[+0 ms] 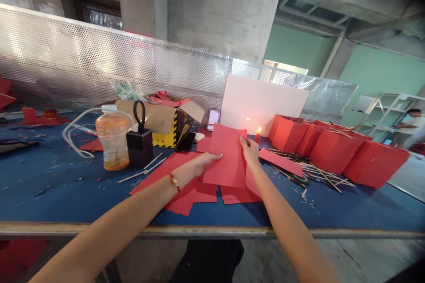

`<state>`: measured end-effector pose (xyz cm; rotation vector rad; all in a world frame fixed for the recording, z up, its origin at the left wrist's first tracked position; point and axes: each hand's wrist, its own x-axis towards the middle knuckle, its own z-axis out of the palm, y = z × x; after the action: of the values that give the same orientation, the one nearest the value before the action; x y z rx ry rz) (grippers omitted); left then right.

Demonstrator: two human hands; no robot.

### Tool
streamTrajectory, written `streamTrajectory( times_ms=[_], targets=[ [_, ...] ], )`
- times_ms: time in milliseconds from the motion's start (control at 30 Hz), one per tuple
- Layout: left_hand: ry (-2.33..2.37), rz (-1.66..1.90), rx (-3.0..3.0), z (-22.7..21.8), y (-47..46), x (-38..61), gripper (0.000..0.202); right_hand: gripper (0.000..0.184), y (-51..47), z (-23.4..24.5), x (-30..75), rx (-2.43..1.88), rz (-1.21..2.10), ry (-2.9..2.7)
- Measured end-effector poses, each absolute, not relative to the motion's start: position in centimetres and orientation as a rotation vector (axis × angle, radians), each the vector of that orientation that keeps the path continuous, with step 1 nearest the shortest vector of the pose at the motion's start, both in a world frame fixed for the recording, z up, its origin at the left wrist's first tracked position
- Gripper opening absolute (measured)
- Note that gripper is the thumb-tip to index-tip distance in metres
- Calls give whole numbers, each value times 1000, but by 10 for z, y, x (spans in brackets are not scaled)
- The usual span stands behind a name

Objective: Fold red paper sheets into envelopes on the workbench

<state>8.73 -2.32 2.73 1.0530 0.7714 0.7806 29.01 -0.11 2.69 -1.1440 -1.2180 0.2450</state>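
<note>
Between my hands is a red paper sheet (pixel 227 159), tilted up over the table with its right part bent back. My left hand (pixel 203 163) grips the left edge, thumb lying on the front face. At the upper right edge, my right hand (pixel 249 148) pinches the paper with its thumb in front. Beneath it, several more red sheets (pixel 182 201) lie spread on the blue table (pixel 99 199). Just beyond my right hand a red candle (pixel 258 136) burns with a small flame.
Several red paper lanterns (pixel 335 146) stand at the right, with thin wooden sticks (pixel 318 174) before them. Left are an orange-tinted bottle (pixel 111 141), a black power bank (pixel 140 147), a phone (pixel 186 142) and an open cardboard box (pixel 146 117). A person (pixel 410 124) is far right.
</note>
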Motion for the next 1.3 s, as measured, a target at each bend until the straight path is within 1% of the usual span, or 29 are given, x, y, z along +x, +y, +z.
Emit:
streamTrajectory(
  times_ms=[67, 133, 333, 433, 533, 633, 733, 800, 933, 1100, 1300],
  targets=[
    [763, 765, 1045, 29, -25, 90, 28, 48, 0, 28, 293, -1166, 133, -1202],
    [780, 770, 1043, 30, -25, 91, 27, 47, 0, 28, 293, -1170, 85, -1183],
    [871, 783, 1072, 33, -20, 88, 31, 36, -1, 28, 289, -1071, 120, -1144],
    [897, 661, 1032, 34, -20, 84, 32, 35, -2, 30, 292, -1066, 171, -1150],
    [865, 574, 1026, 37, -24, 82, 33, 36, -3, 34, 300, -1112, 109, -1167],
    [881, 601, 1067, 40, -26, 83, 40, 39, -4, 37, 304, -1131, 7, -1131],
    [848, 604, 1083, 40, -28, 85, 50, 40, -5, 39, 303, -1069, 19, -1127],
    [810, 614, 1085, 39, -29, 86, 52, 41, -5, 38, 302, -1037, 19, -1130],
    [821, 666, 1099, 34, -28, 86, 50, 42, -6, 37, 301, -1067, -58, -1115],
    [825, 693, 1102, 30, -24, 87, 42, 40, -6, 35, 302, -1133, -149, -1123],
    [764, 658, 1066, 33, -33, 91, 37, 45, 0, 35, 306, -1077, 13, -1039]
  ],
)
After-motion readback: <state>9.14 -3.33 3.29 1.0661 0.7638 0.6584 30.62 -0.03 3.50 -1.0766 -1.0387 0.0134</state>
